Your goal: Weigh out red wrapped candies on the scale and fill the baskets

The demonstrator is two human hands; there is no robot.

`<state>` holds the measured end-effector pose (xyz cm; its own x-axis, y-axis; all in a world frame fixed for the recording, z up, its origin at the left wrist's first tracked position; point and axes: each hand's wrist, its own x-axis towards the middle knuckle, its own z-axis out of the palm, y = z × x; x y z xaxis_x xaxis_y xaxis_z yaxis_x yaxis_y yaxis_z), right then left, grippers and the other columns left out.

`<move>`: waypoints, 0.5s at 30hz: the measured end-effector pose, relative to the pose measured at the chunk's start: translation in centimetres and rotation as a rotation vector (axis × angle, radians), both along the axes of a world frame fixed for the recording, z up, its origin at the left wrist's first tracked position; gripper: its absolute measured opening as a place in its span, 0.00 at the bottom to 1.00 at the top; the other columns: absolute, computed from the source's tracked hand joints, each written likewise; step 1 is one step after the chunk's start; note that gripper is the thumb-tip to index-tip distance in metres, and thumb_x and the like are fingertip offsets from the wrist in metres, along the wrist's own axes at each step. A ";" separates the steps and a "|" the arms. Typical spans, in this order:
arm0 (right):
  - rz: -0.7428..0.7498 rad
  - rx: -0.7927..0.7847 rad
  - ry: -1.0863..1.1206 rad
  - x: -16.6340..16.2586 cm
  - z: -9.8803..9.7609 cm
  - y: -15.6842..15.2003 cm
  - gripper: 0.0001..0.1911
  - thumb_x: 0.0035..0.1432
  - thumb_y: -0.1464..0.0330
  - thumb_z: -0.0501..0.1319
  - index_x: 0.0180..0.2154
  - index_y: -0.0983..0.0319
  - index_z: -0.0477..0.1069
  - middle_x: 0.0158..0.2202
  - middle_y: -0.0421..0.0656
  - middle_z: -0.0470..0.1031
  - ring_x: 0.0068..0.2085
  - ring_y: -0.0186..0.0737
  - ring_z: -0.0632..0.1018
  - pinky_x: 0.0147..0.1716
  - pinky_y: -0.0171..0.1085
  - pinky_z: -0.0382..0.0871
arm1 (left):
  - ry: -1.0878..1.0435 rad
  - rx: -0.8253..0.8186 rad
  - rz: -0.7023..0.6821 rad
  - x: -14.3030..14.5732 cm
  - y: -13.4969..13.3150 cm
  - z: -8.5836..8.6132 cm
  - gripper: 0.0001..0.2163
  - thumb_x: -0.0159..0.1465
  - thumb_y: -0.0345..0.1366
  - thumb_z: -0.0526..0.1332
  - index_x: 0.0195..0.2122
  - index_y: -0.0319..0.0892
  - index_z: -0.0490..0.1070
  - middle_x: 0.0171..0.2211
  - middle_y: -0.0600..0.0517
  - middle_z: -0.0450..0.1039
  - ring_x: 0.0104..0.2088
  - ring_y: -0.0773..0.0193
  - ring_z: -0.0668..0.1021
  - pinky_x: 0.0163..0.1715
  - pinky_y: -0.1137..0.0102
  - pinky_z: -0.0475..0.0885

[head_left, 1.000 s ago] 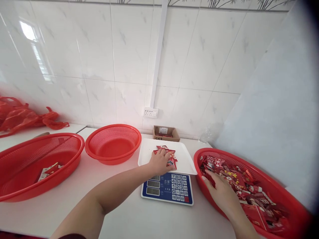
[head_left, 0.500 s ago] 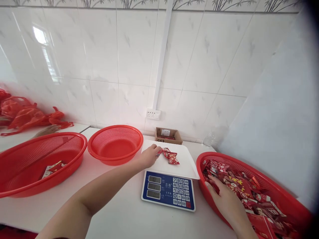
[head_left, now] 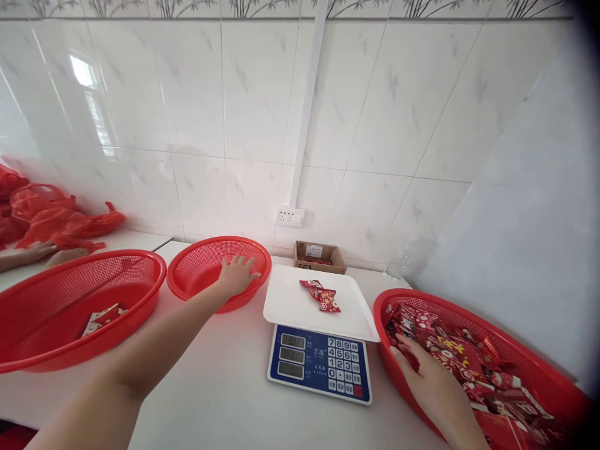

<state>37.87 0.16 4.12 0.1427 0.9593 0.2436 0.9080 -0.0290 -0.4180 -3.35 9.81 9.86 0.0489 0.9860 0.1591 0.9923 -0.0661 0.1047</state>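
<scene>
My left hand [head_left: 238, 275] is over the right side of a round red basket [head_left: 187, 284], fingers spread, and I see nothing in it. My right hand [head_left: 429, 378] reaches into the long red basket [head_left: 504, 322] on the right, thumb and fingers closed about a red packet [head_left: 410, 357], partly hidden by the hand. Many shiny red snack packets [head_left: 450, 351] are heaped there. Between my hands stands a digital scale [head_left: 319, 364] with a blue keypad panel. On its white tray [head_left: 293, 306] lie small red packets [head_left: 329, 300], touching each other.
At left, a large red basket [head_left: 140, 294] holds a few packets [head_left: 102, 319]. Beyond it are another person's hands [head_left: 44, 255] near red plastic bags [head_left: 65, 222]. An open cardboard box [head_left: 320, 257] and a clear plastic container [head_left: 397, 264] stand by the tiled wall.
My left hand has moved left from the packets on the scale tray to the round basket, its fingers now spread. My right hand stays in the right basket. The other person's hands have shifted left.
</scene>
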 end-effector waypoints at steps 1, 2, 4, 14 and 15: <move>0.002 0.000 0.009 0.0 0.0 0.0 0.31 0.55 0.50 0.46 0.50 0.63 0.69 0.47 0.49 0.74 0.45 0.49 0.75 0.43 0.44 0.69 | 0.001 0.004 -0.046 0.9 0.1 -0.2 0.27 0.64 0.50 0.45 0.61 0.41 0.52 0.60 0.36 0.55 0.62 0.41 0.53 0.55 0.43 0.46; 0.005 0.005 0.017 0.1 -0.1 0.1 0.31 0.55 0.50 0.46 0.50 0.63 0.69 0.47 0.49 0.74 0.45 0.49 0.75 0.44 0.44 0.69 | -0.003 0.003 -0.103 2.1 0.1 -0.3 0.27 0.65 0.51 0.44 0.61 0.42 0.51 0.63 0.39 0.51 0.63 0.44 0.49 0.57 0.46 0.43; 0.018 0.017 0.030 0.1 -0.1 0.1 0.31 0.55 0.50 0.47 0.49 0.63 0.69 0.46 0.49 0.74 0.45 0.49 0.76 0.44 0.45 0.69 | -0.017 -0.016 -0.231 4.9 0.3 -0.7 0.30 0.64 0.54 0.42 0.63 0.44 0.48 0.65 0.42 0.45 0.65 0.50 0.45 0.60 0.52 0.42; -0.004 -0.055 0.082 0.1 0.1 -0.2 0.30 0.54 0.49 0.46 0.49 0.59 0.69 0.46 0.46 0.75 0.45 0.47 0.75 0.43 0.43 0.69 | -0.058 -0.140 -0.538 17.1 2.9 -3.4 0.38 0.53 0.65 0.49 0.61 0.52 0.49 0.62 0.43 0.53 0.61 0.44 0.55 0.55 0.46 0.52; -0.001 -0.059 0.088 0.1 0.1 -0.2 0.30 0.54 0.49 0.46 0.49 0.59 0.68 0.45 0.46 0.75 0.45 0.47 0.75 0.42 0.43 0.69 | -0.057 -0.122 -0.536 17.6 2.9 -3.5 0.37 0.53 0.64 0.49 0.60 0.52 0.52 0.59 0.43 0.58 0.59 0.44 0.59 0.54 0.47 0.53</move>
